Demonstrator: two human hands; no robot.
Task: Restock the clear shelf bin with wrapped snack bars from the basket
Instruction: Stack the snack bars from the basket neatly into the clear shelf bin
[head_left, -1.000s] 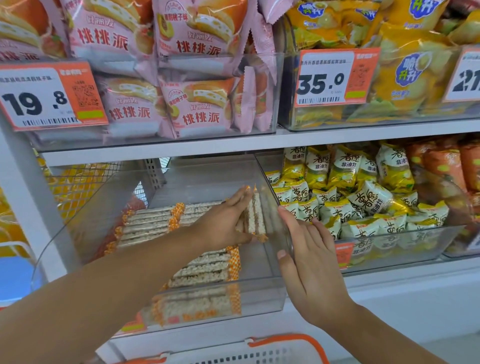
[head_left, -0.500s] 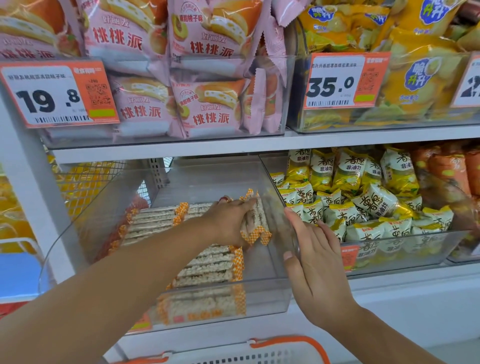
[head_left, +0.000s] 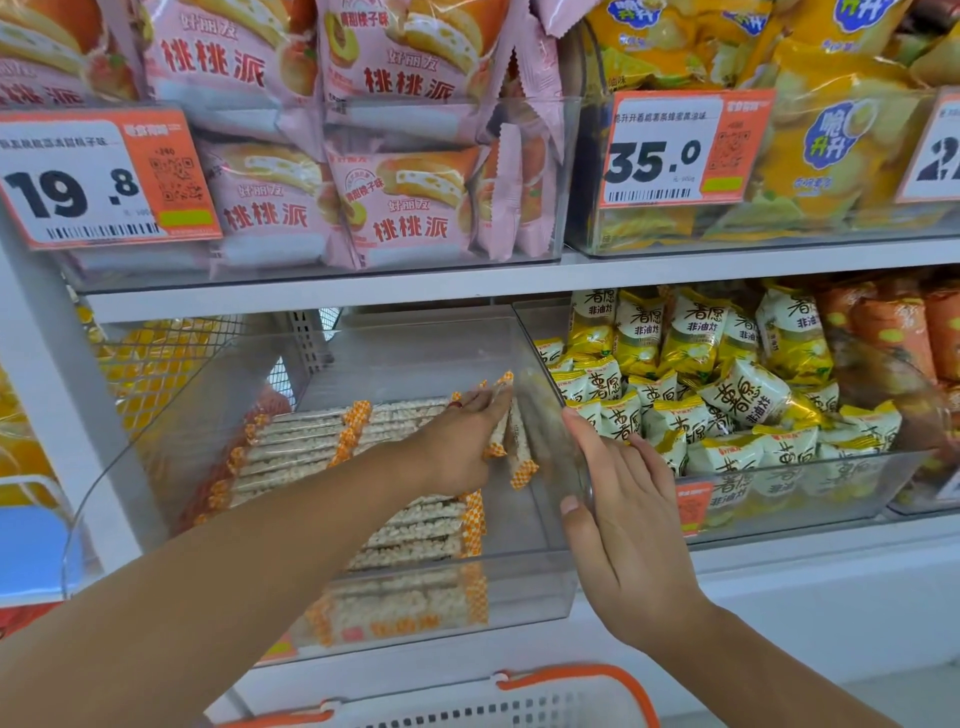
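Note:
The clear shelf bin (head_left: 519, 587) sits on the lower shelf, holding rows of wrapped snack bars (head_left: 311, 441) with orange checkered ends. My left hand (head_left: 457, 447) reaches inside the bin and grips a few bars (head_left: 519, 457) standing on edge against the bin's right wall. My right hand (head_left: 618, 514) lies flat with straight fingers against the outside of that right wall. The basket's (head_left: 467, 701) white body and orange rim show at the bottom edge; its contents are hidden.
A neighbouring clear bin (head_left: 779, 499) of yellow-and-white snack packets stands to the right. Above, the upper shelf (head_left: 519, 275) carries pink cake packs and yellow chip bags behind price tags. A wire mesh panel (head_left: 156, 358) is at the left.
My left hand has shifted the gripped bars a little further right toward the bin wall, and its fingers have straightened along them. The right hand stays on the wall.

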